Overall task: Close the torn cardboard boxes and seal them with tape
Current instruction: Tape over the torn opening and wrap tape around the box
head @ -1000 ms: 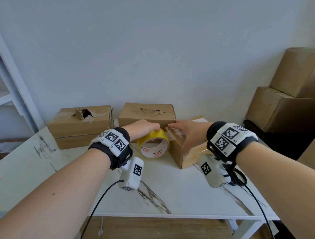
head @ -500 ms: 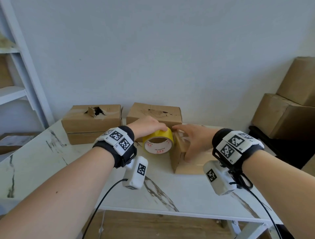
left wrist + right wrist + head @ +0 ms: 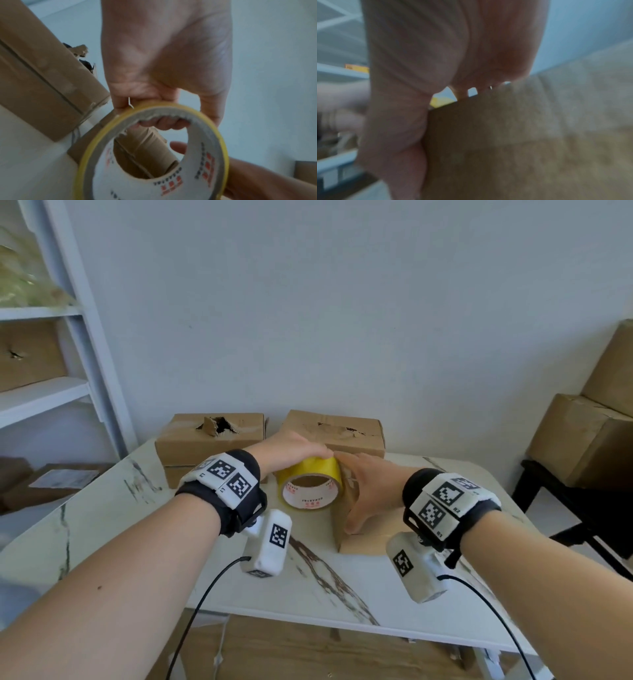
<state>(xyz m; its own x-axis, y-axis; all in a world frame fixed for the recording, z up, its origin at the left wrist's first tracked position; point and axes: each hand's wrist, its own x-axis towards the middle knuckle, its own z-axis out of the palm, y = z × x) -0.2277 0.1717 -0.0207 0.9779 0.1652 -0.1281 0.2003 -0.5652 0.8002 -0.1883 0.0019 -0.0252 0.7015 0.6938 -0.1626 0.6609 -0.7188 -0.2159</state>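
My left hand point(image 3: 295, 447) grips a yellow tape roll point(image 3: 310, 487) from above. In the left wrist view, my left hand point(image 3: 163, 60) has its fingers point(image 3: 163, 123) curled into the core of the tape roll point(image 3: 154, 162). The roll stands on edge against the left end of a small cardboard box point(image 3: 364, 541) on the table. My right hand point(image 3: 369, 489) lies flat over that box's left end, thumb down its side. In the right wrist view the palm of my right hand point(image 3: 436, 67) presses against the box point(image 3: 505, 148). Two torn boxes stand behind, one left point(image 3: 212, 441) and one right point(image 3: 339, 433).
The white marbled table point(image 3: 239, 594) holds all three boxes. A white shelf unit point(image 3: 68, 371) stands at the left with a box on it. Large cardboard boxes point(image 3: 582, 440) are stacked on a dark stand at the right. Wrist-camera cables hang over the front edge.
My left hand has brought the tape roll rightward until it sits against the near box. My right hand has stayed on the box's left end. The head view has shifted left.
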